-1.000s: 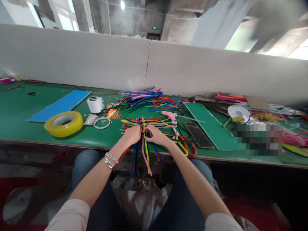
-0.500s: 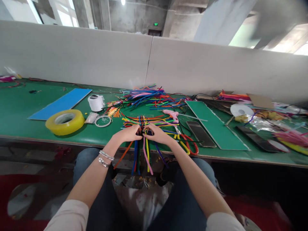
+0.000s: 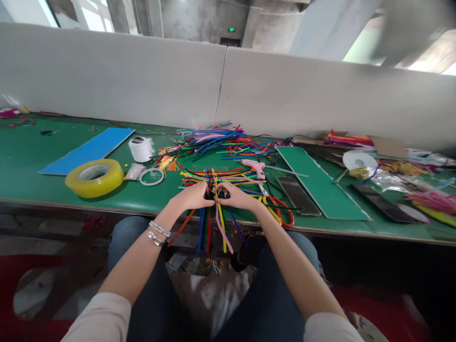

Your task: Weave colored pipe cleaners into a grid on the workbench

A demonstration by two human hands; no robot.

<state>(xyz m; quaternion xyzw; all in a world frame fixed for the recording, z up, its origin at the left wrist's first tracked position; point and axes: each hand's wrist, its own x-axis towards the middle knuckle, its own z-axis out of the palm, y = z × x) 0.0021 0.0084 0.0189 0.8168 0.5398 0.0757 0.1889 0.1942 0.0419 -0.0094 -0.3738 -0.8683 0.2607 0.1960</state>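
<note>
The left hand and the right hand meet at the near edge of a pipe-cleaner weave, which lies flat on the green table just in front of the person. Both grips are closed in a pinch, the fingertips of each hand coming together on the dark crossing strands at the middle of the weave. Exactly which strand each hand has hold of is hidden by the fingers. Red, yellow, orange and green pipe cleaners run sideways through the weave, while blue, pink, yellow, red and orange ones hang down past the table edge toward the person's lap. Two silver bracelets circle the left wrist.

Just beyond the weave lies a heap of loose pipe cleaners. To its left are a coil of thin wire, a white roll, a large roll of yellow tape and a blue board. To the right, a pink glue gun rests near the weave, beside scissors with red handles, a dark phone and a green board. A grey-white partition runs along the far side of the table.
</note>
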